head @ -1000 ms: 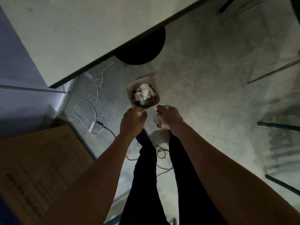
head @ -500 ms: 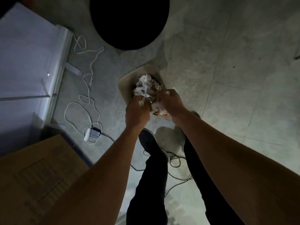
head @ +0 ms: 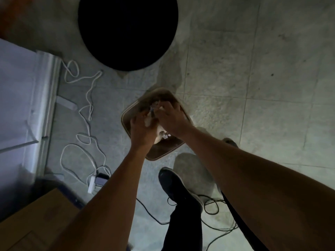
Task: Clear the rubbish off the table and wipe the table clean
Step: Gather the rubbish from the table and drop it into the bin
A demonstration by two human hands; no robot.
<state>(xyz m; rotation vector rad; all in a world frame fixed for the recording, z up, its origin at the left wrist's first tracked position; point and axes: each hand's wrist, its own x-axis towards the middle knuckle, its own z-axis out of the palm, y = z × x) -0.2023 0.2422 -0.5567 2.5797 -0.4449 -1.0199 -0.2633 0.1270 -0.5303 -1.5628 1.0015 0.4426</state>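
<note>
Floor area – non-task items noted.
Grey tiled floor [head: 253, 87]; lge black round base [head: 126, 31] at top; white cable [head: 87, 98] looped at left, running to white plug [head: 91, 183]; black cable [head: 213, 211] near dark shoe [head: 174, 185]; cardboard box [head: 36, 220] btm left.

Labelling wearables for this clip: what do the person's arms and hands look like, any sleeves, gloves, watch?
Both forearms are bare up to the frame edge: no sleeves, gloves or watch in view. The left hand and right hand show no rings or markings that can be made out in the dim light. Below are dark trousers and a dark shoe.
</note>
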